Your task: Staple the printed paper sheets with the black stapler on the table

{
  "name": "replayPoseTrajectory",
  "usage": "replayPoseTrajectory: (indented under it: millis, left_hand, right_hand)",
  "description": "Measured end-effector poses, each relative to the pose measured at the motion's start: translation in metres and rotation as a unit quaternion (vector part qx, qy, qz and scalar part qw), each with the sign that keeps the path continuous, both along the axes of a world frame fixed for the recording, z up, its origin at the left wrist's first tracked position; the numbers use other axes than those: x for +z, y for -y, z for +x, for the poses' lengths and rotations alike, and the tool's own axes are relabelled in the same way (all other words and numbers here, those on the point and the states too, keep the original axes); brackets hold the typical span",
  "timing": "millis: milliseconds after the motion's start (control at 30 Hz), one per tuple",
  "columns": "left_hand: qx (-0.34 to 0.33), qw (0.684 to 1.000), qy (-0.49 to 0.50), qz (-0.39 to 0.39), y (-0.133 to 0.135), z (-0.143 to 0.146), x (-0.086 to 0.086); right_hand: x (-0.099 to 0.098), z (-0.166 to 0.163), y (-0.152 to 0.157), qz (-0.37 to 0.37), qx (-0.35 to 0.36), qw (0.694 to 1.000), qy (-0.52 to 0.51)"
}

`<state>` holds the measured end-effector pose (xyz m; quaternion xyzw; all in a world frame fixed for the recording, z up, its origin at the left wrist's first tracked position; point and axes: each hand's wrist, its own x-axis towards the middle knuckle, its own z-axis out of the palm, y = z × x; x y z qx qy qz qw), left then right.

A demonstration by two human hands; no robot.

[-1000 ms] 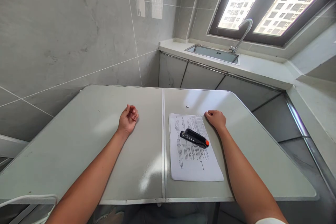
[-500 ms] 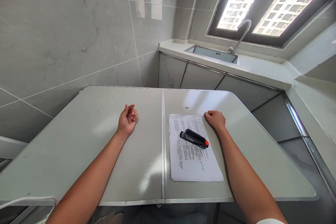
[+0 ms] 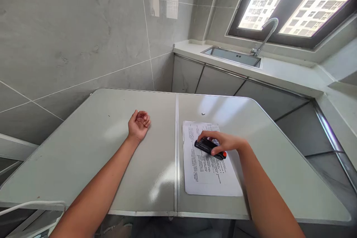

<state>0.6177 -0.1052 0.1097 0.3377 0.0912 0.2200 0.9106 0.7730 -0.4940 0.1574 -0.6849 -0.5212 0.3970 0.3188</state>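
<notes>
A black stapler [image 3: 205, 145] with an orange-red end lies across the printed sheets [image 3: 213, 187] on the right half of the table. My right hand [image 3: 220, 140] reaches over it from the right, thumb on the near side and fingers on the far side, gripping it. The stapler still appears to rest on the paper. On the left half of the table, my left hand [image 3: 140, 123] lies palm up, its fingers loosely curled and the thumb apart, with nothing in it.
The pale folding table [image 3: 152, 156] has a metal seam down its middle. A tiny dark scrap [image 3: 203, 113] lies beyond the paper. Behind stand a counter with a sink [image 3: 231, 55] and a faucet [image 3: 267, 33]. A white cable [image 3: 33, 203] hangs at the near left edge.
My right hand has moved left from beside the paper, out of a closed fist, onto the stapler and around it. My left hand stays in place. The camera view has shifted slightly.
</notes>
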Motion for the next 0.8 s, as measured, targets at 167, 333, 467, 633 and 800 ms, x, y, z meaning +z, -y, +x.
replayPoseTrajectory:
  millis: [167,333,467,633,800]
  left_hand:
    - [-0.002,1.0,0.002,0.01,0.001,-0.001,0.001]
    - [-0.017,1.0,0.013,0.01,0.002,-0.001,0.001]
    - [-0.015,1.0,0.008,0.01,0.003,0.0,0.003]
    - [-0.012,1.0,-0.001,0.014,0.003,0.0,0.004]
    - [-0.015,1.0,0.004,0.015,0.003,-0.001,0.004]
  right_hand:
    - [-0.013,-0.017,-0.026,0.031,0.092,0.995,0.026]
    - [-0.015,-0.03,-0.04,0.059,0.158,0.986,0.008]
    - [-0.016,-0.043,-0.053,0.065,0.15,0.986,0.0]
    - [-0.018,-0.057,-0.071,0.06,0.118,0.991,-0.011]
    - [-0.015,-0.069,-0.083,0.054,0.096,0.994,-0.019]
